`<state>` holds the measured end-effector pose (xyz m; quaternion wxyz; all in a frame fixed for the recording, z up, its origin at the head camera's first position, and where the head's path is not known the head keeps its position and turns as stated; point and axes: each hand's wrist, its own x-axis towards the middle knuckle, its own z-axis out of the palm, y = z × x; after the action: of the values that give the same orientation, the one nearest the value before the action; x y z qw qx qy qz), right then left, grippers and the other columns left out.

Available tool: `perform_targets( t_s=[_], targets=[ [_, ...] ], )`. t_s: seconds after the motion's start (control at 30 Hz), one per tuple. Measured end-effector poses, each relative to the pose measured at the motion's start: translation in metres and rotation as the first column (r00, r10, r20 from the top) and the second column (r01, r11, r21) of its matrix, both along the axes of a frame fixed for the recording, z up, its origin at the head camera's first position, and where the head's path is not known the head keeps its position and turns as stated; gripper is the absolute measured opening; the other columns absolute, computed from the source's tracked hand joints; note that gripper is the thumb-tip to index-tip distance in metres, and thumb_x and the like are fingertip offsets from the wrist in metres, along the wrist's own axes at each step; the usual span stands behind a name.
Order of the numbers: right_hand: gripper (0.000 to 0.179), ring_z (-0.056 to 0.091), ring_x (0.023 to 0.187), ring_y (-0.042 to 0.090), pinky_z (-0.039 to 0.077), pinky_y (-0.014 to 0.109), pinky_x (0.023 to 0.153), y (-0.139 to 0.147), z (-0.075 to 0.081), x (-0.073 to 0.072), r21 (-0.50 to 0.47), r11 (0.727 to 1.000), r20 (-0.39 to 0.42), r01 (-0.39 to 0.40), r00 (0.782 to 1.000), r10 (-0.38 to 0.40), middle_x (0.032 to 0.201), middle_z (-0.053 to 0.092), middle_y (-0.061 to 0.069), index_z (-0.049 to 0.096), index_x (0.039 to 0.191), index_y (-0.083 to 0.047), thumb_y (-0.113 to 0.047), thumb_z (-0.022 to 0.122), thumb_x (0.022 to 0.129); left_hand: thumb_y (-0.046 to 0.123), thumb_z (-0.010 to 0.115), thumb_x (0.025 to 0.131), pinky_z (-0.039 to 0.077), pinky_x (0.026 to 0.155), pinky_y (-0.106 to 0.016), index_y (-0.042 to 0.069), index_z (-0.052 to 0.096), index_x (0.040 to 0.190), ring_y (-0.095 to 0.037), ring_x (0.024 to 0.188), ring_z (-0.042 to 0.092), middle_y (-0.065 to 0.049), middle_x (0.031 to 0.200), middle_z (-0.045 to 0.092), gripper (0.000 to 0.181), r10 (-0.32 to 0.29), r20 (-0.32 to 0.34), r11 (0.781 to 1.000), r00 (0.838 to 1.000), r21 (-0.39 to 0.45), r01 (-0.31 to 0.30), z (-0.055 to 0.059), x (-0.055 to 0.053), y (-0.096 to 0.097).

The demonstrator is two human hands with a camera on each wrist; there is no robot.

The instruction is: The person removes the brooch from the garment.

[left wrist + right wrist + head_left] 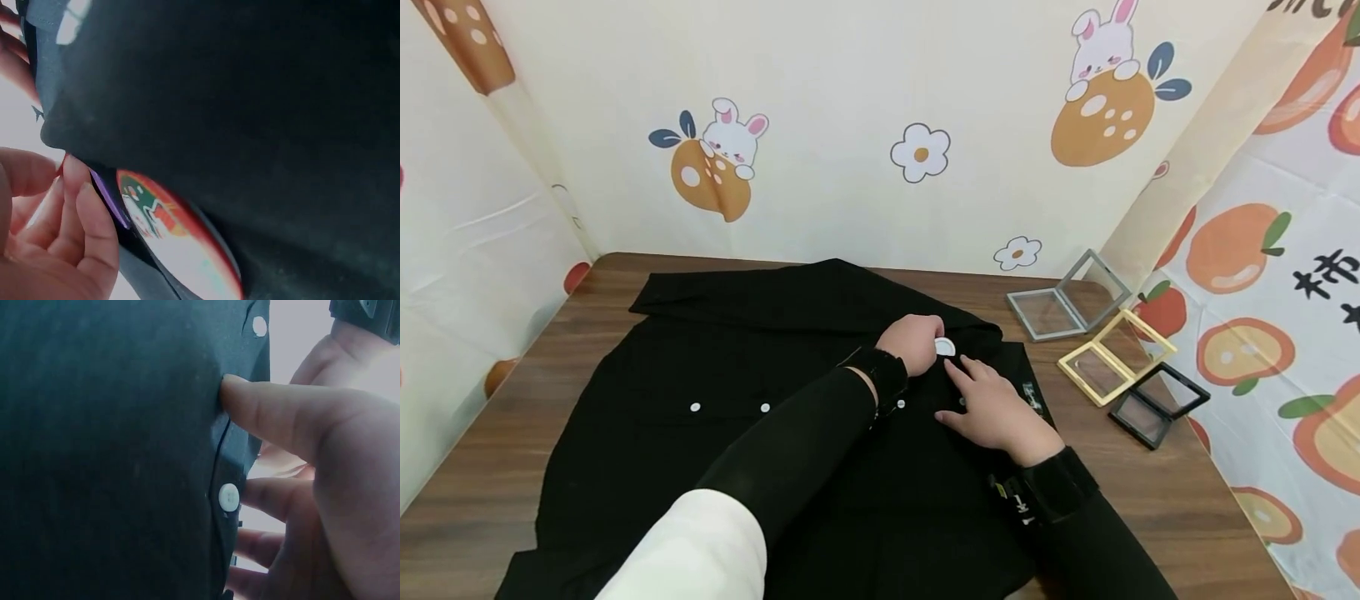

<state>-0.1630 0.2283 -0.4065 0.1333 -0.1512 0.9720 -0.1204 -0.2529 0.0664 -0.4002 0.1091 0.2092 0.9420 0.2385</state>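
Head view: the black shirt [700, 358] lies spread on the table [1180, 517], seemingly for easy reach; at its far right, the left hand [912, 343] curls beside a round badge [945, 347]. Left wrist: its fingers pinch a red sliver [62, 167]. Right wrist: the right hand [350, 475], straight-fingered, presses the shirt, perhaps steadying it.

White left sleeve [700, 554] met black forearm cover [797, 454]; black left wristband [886, 375] sat above the hand. Right side wore black sleeve [1108, 542], black right wristband [1060, 483].
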Motion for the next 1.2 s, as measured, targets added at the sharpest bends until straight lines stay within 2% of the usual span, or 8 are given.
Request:
perform_targets(
  t_s=[0.17,0.23,0.33,0.43,0.57,0.8,1.0,1.2],
  targets=[
    [0.078,0.023,0.151,0.044,0.022,0.063,0.118,-0.003,0.000,-0.001,0.001,1.000,0.015,0.009,1.000,-0.009,0.165,0.026,0.023,0.033,0.162,-0.010,-0.043,0.067,0.100,0.017,0.057,0.107,0.054,0.083,-0.031,0.017,0.076,0.113,-0.015,0.092,0.064,0.001,0.108,0.070,0.020,-0.045,-0.124,0.983,0.991,-0.180,0.022,-0.003,-0.001,-0.001],
    [0.078,0.024,0.151,0.045,0.023,0.063,0.118,-0.003,-0.001,-0.001,0.003,1.000,0.019,0.010,1.000,-0.010,0.165,0.027,0.023,0.034,0.162,-0.009,-0.043,0.067,0.100,0.023,0.054,0.108,0.053,0.091,-0.034,0.020,0.076,0.121,-0.017,0.103,0.063,0.000,0.117,0.068,0.025,-0.105,-0.183,0.949,0.978,-0.313,0.043,-0.006,0.002,-0.001],
    [0.078,0.024,0.151,0.045,0.022,0.062,0.119,-0.002,-0.003,0.000,0.007,1.000,0.025,0.012,1.000,-0.012,0.165,0.027,0.023,0.034,0.162,-0.010,-0.044,0.067,0.100,0.031,0.048,0.110,0.047,0.103,-0.039,0.023,0.068,0.137,-0.021,0.122,0.056,-0.002,0.134,0.061,0.035,-0.196,-0.234,0.875,0.952,-0.481,0.062,-0.005,0.010,-0.002],
    [0.078,0.023,0.151,0.046,0.021,0.063,0.119,-0.001,-0.005,-0.001,0.008,1.000,0.028,0.009,1.000,-0.009,0.165,0.026,0.023,0.033,0.162,-0.009,-0.044,0.066,0.101,0.039,0.045,0.110,0.040,0.111,-0.039,0.022,0.056,0.150,-0.022,0.133,0.048,-0.002,0.145,0.054,0.044,-0.246,-0.246,0.838,0.937,-0.540,0.078,-0.002,0.020,-0.005],
    [0.079,0.022,0.151,0.047,0.021,0.064,0.119,-0.001,-0.004,-0.001,0.005,1.000,0.037,0.003,0.999,-0.003,0.166,0.025,0.024,0.032,0.162,-0.008,-0.044,0.065,0.101,0.047,0.049,0.108,0.033,0.117,-0.039,0.021,0.051,0.153,-0.023,0.141,0.043,-0.002,0.149,0.051,0.052,-0.273,-0.242,0.834,0.931,-0.541,0.104,0.000,0.029,-0.008],
    [0.079,0.021,0.151,0.047,0.020,0.065,0.119,-0.002,-0.004,-0.002,-0.018,1.000,0.038,-0.003,0.999,0.004,0.166,0.024,0.023,0.031,0.163,-0.008,-0.044,0.065,0.101,0.052,0.054,0.105,0.022,0.124,-0.047,0.024,0.043,0.159,-0.030,0.153,0.028,-0.007,0.163,0.037,0.062,-0.229,-0.091,0.878,0.969,-0.450,0.165,-0.009,0.023,-0.017],
    [0.079,0.023,0.150,0.046,0.022,0.065,0.118,-0.003,-0.004,-0.001,-0.006,1.000,0.026,-0.008,1.000,0.008,0.165,0.026,0.024,0.032,0.162,-0.007,-0.044,0.066,0.101,0.054,0.058,0.102,0.022,0.124,-0.045,0.024,0.035,0.163,-0.030,0.154,0.024,-0.008,0.167,0.030,0.071,-0.299,-0.012,0.864,0.954,-0.428,0.265,-0.010,0.012,-0.027],
    [0.079,0.021,0.151,0.046,0.023,0.065,0.118,-0.003,-0.002,-0.003,0.011,1.000,0.022,0.002,1.000,-0.002,0.166,0.022,0.024,0.033,0.162,-0.008,-0.045,0.066,0.100,0.056,0.058,0.102,0.019,0.125,-0.045,0.026,0.032,0.164,-0.029,0.156,0.019,-0.008,0.169,0.025,0.074,-0.295,0.027,0.871,0.955,-0.403,0.280,-0.010,0.008,-0.029]
  ],
)
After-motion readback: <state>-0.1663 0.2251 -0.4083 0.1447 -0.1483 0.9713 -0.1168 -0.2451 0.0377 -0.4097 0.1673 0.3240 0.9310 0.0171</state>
